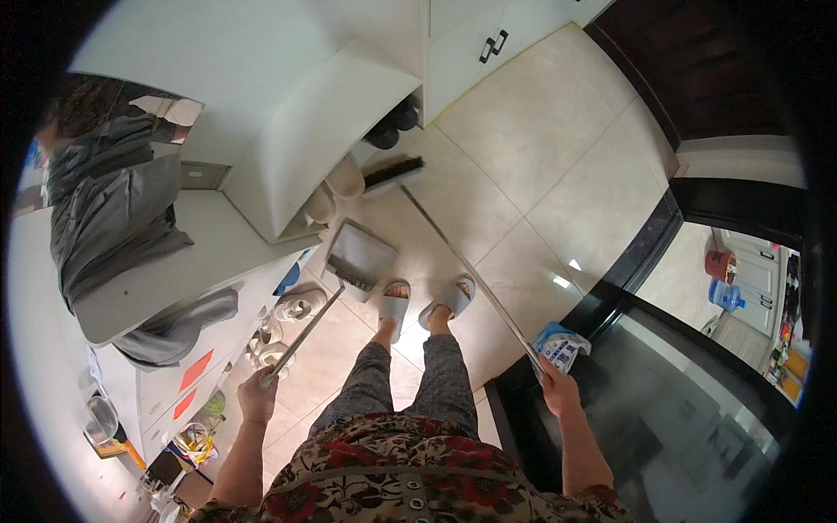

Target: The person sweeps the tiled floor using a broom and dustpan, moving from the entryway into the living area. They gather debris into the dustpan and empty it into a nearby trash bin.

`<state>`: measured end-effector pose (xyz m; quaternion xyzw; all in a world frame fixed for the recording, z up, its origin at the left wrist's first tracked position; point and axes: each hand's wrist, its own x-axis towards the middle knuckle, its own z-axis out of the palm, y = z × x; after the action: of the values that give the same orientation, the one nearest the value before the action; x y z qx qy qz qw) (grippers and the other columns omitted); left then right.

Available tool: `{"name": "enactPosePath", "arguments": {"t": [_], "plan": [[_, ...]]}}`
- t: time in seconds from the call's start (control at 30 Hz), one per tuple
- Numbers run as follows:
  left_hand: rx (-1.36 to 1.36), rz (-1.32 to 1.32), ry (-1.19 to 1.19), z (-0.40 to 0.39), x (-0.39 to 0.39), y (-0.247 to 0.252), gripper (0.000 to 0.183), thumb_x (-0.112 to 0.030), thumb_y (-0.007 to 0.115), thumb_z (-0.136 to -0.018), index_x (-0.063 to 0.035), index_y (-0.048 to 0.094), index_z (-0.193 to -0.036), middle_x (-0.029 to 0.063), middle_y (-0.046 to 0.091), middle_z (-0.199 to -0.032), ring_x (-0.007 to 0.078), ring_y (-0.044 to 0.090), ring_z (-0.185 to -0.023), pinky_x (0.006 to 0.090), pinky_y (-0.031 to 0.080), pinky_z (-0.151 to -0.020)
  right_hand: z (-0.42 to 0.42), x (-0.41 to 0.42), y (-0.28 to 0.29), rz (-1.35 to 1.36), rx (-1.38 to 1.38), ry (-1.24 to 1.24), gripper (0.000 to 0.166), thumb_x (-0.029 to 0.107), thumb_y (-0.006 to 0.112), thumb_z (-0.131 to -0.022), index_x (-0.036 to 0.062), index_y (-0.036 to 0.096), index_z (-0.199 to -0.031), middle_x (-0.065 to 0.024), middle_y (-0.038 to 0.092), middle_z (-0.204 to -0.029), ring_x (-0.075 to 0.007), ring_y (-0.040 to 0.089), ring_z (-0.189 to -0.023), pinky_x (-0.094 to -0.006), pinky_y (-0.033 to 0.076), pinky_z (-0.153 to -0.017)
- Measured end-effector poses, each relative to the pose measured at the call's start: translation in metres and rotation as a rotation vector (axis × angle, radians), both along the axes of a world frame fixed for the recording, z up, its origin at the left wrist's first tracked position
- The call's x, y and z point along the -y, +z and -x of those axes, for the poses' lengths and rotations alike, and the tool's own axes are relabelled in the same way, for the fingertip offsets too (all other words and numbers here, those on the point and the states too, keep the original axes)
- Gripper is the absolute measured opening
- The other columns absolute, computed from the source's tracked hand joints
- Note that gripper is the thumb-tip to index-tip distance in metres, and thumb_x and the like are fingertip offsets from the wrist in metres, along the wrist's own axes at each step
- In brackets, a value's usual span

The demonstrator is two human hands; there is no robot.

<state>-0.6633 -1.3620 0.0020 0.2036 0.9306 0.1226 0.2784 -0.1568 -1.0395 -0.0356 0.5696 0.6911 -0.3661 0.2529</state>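
Observation:
My left hand (256,396) grips the metal handle of a long-handled dustpan (363,252). The grey pan lies on the tiled floor just ahead of my left foot, its toothed edge towards me. In my right hand (560,387) is the upper end of a broom handle (451,245), a thin metal pole slanting away to the left. The broom head (394,172) with dark bristles rests on the floor beyond the dustpan, slightly blurred. It is beside pale slippers (344,179) at the foot of a white shoe cabinet (327,111).
Dark shoes (392,124) stand under the cabinet, and light shoes (297,306) line the left side. A grey garment (118,209) drapes over a white bench (216,261). At right, a blue-and-white package (561,346) sits by a black-framed glass door (660,392). A water bottle (724,295) shows beyond.

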Motion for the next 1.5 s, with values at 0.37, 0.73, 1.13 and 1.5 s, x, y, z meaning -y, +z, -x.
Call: {"name": "enactPosePath", "arguments": {"t": [0.37, 0.73, 1.13, 1.5], "plan": [[-0.003, -0.026, 0.037, 0.010, 0.027, -0.028, 0.026, -0.021, 0.068, -0.079, -0.0043, 0.069, -0.100, 0.0161, 0.069, -0.087, 0.0266, 0.068, -0.083, 0.0326, 0.051, -0.074, 0.152, 0.000, -0.093, 0.080, -0.011, 0.150, 0.043, 0.028, 0.049, -0.092, 0.0350, 0.044, -0.134, -0.0187, 0.065, -0.096, -0.0369, 0.061, -0.091, -0.0466, 0.048, -0.079], [-0.037, 0.051, -0.021, 0.012, 0.038, -0.037, 0.024, -0.020, 0.067, -0.080, -0.0035, 0.069, -0.097, 0.0154, 0.069, -0.081, 0.0227, 0.067, -0.074, 0.0319, 0.050, -0.067, 0.006, -0.003, 0.034, -0.033, 0.252, 0.086, 0.041, 0.033, 0.049, -0.096, 0.0380, 0.042, -0.136, -0.0155, 0.064, -0.076, -0.0299, 0.061, -0.067, -0.0424, 0.049, -0.065], [-0.018, 0.105, 0.015, 0.011, 0.021, -0.031, 0.021, -0.017, 0.067, -0.080, -0.0029, 0.070, -0.095, 0.0169, 0.069, -0.087, 0.0257, 0.068, -0.081, 0.0331, 0.052, -0.073, 0.142, -0.105, -0.142, -0.095, 0.013, 0.016, 0.043, 0.031, 0.046, -0.094, 0.0294, 0.040, -0.137, -0.0162, 0.064, -0.102, -0.0356, 0.060, -0.094, -0.0434, 0.047, -0.083], [-0.076, 0.104, 0.033, -0.013, 0.021, -0.037, 0.023, -0.025, 0.070, -0.076, -0.0086, 0.071, -0.092, 0.0150, 0.068, -0.081, 0.0306, 0.066, -0.077, 0.0371, 0.052, -0.068, -0.033, -0.006, 0.007, 0.085, 0.039, -0.157, 0.042, 0.031, 0.046, -0.096, 0.0308, 0.041, -0.138, -0.0151, 0.066, -0.099, -0.0343, 0.064, -0.085, -0.0434, 0.051, -0.074]]}}
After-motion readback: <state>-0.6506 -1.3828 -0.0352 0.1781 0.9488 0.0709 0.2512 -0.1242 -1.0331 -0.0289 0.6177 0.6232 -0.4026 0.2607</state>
